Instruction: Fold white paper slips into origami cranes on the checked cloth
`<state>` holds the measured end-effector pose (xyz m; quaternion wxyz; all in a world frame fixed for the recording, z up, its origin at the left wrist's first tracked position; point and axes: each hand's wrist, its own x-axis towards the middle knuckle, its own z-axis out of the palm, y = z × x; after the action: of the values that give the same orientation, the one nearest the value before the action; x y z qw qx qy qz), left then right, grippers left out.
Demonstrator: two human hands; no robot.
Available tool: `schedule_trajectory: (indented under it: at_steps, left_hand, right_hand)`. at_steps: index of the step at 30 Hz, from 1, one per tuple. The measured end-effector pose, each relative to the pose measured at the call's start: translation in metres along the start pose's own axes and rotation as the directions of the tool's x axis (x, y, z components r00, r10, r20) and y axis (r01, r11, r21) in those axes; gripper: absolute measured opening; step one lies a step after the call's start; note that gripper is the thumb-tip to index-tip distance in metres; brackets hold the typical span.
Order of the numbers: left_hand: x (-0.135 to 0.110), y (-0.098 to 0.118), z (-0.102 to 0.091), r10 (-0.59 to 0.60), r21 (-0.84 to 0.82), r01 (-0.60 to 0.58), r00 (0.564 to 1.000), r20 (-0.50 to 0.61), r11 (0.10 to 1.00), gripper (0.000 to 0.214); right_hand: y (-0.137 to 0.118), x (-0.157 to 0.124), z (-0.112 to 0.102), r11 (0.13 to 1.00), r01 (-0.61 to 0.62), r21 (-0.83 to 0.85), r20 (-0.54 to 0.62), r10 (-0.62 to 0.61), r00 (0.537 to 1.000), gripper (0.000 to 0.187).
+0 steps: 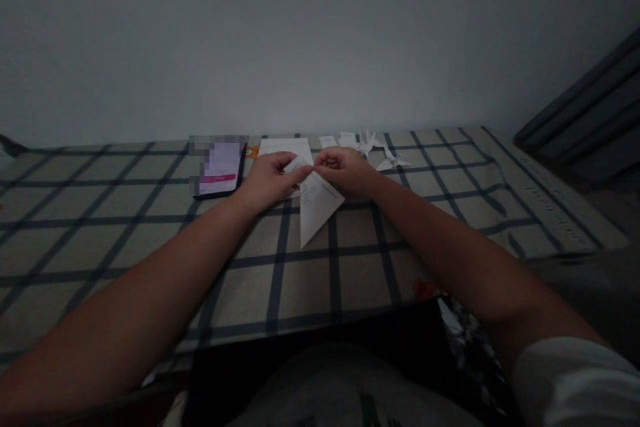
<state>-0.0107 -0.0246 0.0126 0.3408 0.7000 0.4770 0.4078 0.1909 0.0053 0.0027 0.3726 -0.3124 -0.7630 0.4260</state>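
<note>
Apparently, a creasing or shaping step is in hand, as a piece of folded paper [320, 203] is being held in the air, just above the checked cloth [310, 287] of the table [125, 247]. By the left hand [273, 177], its upper left part is pinched between thumb and finger; by the right hand [345, 170], it is gripped close to its top edge, so both hands are closed on the same piece, with their fingertips almost meeting. The lower part is left free, and its pointed corner is directed downward, toward the wearer. Some printed marks can be seen on it, but they cannot be read. For the next move, it is judged that the edges should be matched exactly and the fold pressed firmly, without the thin tip being bent. How many layers are held cannot be told. Behind the left hand, white sheets [285, 145] are laid flat, and beside them a phone [223, 167] is placed with its screen lit. Beyond the right hand, folded white paper figures [369, 142] are gathered, of which the exact shape is too small to be judged.
</note>
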Motion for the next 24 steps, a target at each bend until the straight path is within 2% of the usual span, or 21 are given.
schedule_trajectory:
  at_steps: [4,9,16,24]
  left_hand:
    - [0.000,-0.002,0.001,0.071,0.035,-0.070,0.996,-0.044,0.997,0.026]
    - [0.004,-0.009,0.001,0.082,-0.003,-0.084,0.986,-0.146,0.996,0.025]
    - [0.012,-0.016,-0.003,-0.006,-0.140,-0.044,0.940,-0.341,0.989,0.026]
    - [0.019,-0.023,-0.008,-0.067,-0.268,-0.070,0.880,-0.471,0.961,0.023]
  right_hand:
    - [-0.002,0.001,-0.001,1.000,-0.027,-0.001,0.004,0.027,1.000,0.018]
    - [-0.003,0.001,-0.002,0.998,-0.056,-0.016,-0.014,0.055,0.998,0.018]
    - [0.001,0.004,-0.006,0.998,-0.053,-0.018,-0.037,0.052,0.998,0.012]
    - [-0.004,0.003,-0.008,0.986,-0.161,0.050,-0.039,0.163,0.986,0.004]
